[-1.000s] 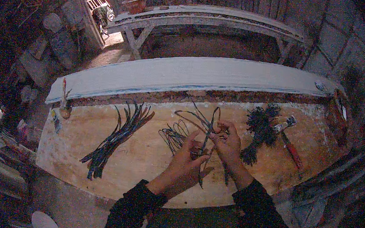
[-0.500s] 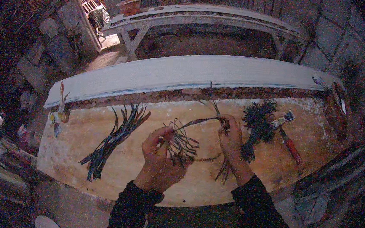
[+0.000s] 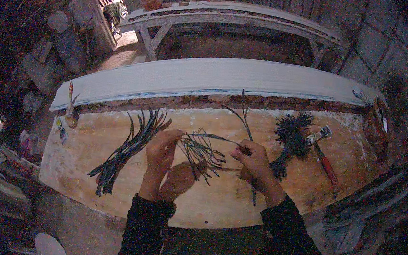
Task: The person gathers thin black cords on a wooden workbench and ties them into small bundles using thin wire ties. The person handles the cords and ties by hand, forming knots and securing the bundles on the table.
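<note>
Above the middle of the wooden board, my left hand [image 3: 161, 148] pinches one end of a small bundle of thin dark strips [image 3: 204, 153], which fans out in loops and loose ends. A strip from it runs nearly straight across to my right hand [image 3: 255, 162], whose fingers are closed on it. More long dark strips [image 3: 247, 121] stick up past my right hand, and an end shows below it. To the left lies a thick bundle of flat dark strips [image 3: 126, 152]. On the right rests a dark bundle with a curly, looped head [image 3: 293, 135].
A hammer with a red handle [image 3: 326, 166] lies beside the curly bundle. A long whitish plank [image 3: 218, 75] borders the wooden board [image 3: 206, 210] at the back. Small tools [image 3: 71, 116] sit at its left end. Behind stands a bench [image 3: 252, 16] with a reddish tub [image 3: 150, 0].
My left hand has moved left and up, turning, and the looped strips now hang more openly beside it. My right hand has lowered slightly; the strip between the hands is now more level.
</note>
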Action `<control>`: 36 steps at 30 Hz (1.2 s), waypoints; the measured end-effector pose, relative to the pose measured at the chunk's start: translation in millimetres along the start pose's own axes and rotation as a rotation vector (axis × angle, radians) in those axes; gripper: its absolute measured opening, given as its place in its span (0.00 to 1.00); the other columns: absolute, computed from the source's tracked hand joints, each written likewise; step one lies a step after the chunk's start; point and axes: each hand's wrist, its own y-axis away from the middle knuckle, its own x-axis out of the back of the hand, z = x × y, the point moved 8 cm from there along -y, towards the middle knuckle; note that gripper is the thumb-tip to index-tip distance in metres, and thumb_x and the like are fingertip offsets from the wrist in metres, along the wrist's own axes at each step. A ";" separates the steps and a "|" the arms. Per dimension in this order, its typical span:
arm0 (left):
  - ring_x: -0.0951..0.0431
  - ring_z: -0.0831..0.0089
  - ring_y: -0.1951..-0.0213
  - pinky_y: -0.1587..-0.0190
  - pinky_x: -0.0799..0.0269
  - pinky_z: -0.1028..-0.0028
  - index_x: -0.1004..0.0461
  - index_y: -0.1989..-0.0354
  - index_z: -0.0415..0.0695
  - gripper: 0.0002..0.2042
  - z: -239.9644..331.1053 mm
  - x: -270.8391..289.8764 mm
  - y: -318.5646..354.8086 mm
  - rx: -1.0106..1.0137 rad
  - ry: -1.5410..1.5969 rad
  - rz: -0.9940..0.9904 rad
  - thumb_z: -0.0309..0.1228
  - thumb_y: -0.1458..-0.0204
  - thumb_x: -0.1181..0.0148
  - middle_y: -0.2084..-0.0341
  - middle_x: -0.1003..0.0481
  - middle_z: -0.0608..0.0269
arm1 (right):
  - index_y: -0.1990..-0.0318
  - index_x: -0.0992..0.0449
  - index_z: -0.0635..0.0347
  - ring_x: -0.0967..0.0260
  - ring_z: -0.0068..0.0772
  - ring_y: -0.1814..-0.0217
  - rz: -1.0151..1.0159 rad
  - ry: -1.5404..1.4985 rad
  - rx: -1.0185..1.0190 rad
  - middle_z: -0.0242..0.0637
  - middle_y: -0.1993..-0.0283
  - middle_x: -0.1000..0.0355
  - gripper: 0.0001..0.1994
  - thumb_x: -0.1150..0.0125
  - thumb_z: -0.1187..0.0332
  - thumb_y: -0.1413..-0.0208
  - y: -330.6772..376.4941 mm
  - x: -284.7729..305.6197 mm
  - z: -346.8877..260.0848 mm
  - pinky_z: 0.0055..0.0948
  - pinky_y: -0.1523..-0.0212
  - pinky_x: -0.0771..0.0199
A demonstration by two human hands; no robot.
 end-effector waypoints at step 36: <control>0.24 0.68 0.74 0.73 0.26 0.72 0.31 0.68 0.38 0.04 31.2 -91.4 57.0 1.206 1.160 -0.225 0.25 0.45 0.51 0.73 0.26 0.55 | 0.64 0.36 0.54 0.31 0.21 0.72 -0.218 -0.712 -0.455 0.31 0.71 0.29 0.12 0.39 0.64 0.49 13.8 -42.9 16.7 0.20 0.82 0.32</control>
